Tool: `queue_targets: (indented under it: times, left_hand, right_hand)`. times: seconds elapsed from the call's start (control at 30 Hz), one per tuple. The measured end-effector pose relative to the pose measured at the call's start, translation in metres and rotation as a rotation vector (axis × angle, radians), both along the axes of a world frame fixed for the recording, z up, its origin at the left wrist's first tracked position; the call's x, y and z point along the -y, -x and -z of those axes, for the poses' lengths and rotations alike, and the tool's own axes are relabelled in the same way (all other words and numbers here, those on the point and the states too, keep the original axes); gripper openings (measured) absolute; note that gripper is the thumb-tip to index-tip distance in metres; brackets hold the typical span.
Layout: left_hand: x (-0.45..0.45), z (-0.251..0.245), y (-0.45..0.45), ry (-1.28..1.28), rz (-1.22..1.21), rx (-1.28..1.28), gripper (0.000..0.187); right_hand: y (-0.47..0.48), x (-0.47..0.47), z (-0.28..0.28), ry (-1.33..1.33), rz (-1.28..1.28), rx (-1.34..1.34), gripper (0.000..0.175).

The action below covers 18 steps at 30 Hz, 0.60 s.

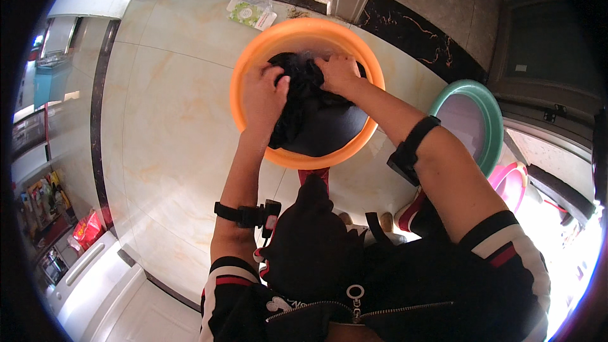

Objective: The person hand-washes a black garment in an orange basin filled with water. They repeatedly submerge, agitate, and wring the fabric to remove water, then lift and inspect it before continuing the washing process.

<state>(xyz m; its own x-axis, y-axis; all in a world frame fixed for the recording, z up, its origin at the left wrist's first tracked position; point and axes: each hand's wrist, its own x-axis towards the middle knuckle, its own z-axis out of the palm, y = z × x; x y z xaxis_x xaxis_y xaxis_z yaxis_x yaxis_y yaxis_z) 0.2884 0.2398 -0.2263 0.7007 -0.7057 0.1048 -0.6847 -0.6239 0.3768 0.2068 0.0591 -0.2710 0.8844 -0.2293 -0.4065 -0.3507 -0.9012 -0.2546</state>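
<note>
In front of me an orange plastic basin stands on the tiled floor. A bunched black cloth, which looks wet, fills much of it, with cloudy liquid showing near the far side. My left hand grips the cloth's left edge, thumb and forefinger curled. On the far right part of the cloth, my right hand has its fingers closed over a fold. Both sets of fingertips are partly hidden by the fabric.
Right of the orange basin sits a green basin holding liquid, and beyond it a pink basin. A green and white packet lies by the wall. Far right is a dark doorway threshold. A white appliance stands at lower left.
</note>
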Motion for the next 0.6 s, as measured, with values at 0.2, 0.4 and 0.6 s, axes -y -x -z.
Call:
queue_targets:
  times: [0.2,0.4,0.6]
  left_hand:
    - [0.019,0.0,0.016,-0.066,0.127,-0.903,0.044]
    - [0.009,0.018,0.034,-0.023,0.282,-0.683,0.063]
    - [-0.003,0.0,0.031,0.272,0.394,-0.458,0.047]
  right_hand:
    - [-0.003,0.005,-0.052,-0.577,0.12,0.237,0.053]
    - [0.009,-0.036,-0.112,-0.32,-0.177,0.406,0.044]
    - [0.028,-0.049,-0.135,-0.265,-0.191,0.826,0.051]
